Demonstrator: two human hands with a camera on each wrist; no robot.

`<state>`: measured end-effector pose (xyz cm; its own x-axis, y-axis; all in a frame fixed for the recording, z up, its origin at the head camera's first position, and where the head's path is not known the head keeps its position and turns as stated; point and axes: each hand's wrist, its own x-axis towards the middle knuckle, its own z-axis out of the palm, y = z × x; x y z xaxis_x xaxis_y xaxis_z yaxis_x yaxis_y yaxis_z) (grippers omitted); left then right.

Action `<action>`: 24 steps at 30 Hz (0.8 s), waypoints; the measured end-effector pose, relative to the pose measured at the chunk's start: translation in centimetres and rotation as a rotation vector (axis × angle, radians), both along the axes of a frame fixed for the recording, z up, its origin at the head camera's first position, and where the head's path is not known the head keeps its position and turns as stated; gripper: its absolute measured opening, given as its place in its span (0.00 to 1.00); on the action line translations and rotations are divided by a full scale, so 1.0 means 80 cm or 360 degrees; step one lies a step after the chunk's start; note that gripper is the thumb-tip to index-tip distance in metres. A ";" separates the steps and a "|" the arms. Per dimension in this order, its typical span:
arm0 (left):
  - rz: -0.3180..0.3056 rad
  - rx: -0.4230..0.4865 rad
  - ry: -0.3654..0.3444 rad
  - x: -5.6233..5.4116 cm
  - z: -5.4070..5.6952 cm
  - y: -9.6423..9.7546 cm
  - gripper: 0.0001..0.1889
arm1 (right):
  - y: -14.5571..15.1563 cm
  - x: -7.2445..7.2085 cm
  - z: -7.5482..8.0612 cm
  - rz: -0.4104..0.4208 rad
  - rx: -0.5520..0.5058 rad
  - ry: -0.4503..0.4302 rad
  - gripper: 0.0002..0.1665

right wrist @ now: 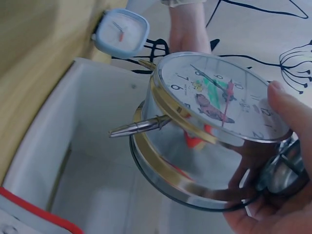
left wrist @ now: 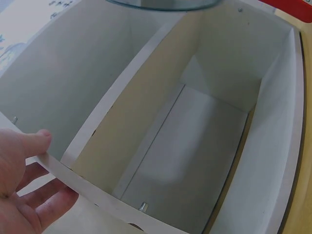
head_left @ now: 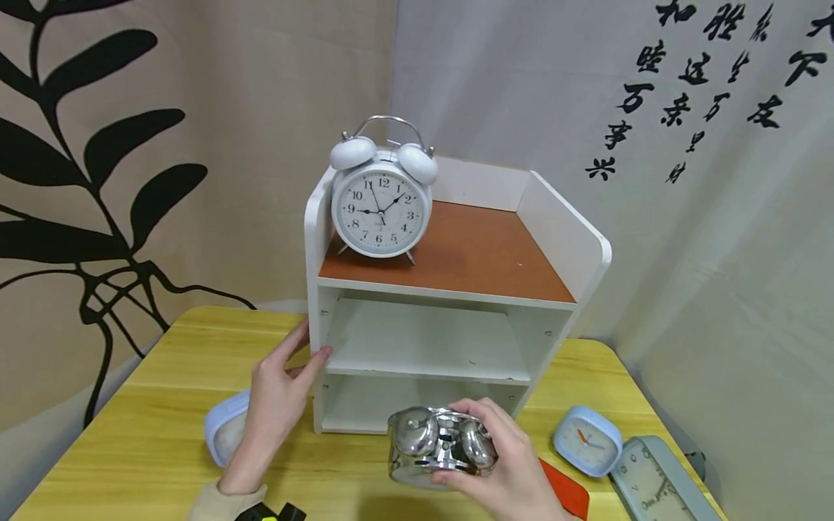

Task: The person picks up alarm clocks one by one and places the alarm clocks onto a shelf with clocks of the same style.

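A small white shelf unit with a brown top board stands on the table. My left hand grips the front edge of its left side panel, thumb inside and fingers outside in the left wrist view. In front of the lowest compartment, my right hand holds a silver twin-bell alarm clock above the table, its bells toward me. The right wrist view shows its round dial with pictures on it and a metal foot. On the top board, at the left, stands a white twin-bell alarm clock.
A light blue clock sits behind my left forearm. To the right lie another light blue clock, a grey-green rectangular clock and a red-edged object partly hidden by my right hand. The wooden table ends near a curtain.
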<state>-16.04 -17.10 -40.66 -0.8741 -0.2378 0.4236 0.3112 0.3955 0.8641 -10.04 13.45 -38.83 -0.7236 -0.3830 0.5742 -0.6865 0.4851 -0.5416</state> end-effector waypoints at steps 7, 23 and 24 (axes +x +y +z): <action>0.0007 0.0011 -0.0010 0.000 0.000 0.000 0.29 | 0.018 0.001 0.027 0.0058 -0.0085 0.0063 0.46; 0.0005 -0.0010 0.0009 0.000 -0.001 0.000 0.29 | 0.048 -0.006 0.109 0.0066 -0.0040 0.0206 0.52; 0.0006 -0.0007 0.0005 0.000 -0.001 0.000 0.28 | 0.049 -0.006 0.114 0.0061 -0.0038 0.0205 0.52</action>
<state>-16.06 -17.10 -40.74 -0.8719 -0.2392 0.4273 0.3124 0.4003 0.8615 -10.54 17.40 -29.71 -0.6283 -0.3942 0.6707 -0.7690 0.4452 -0.4588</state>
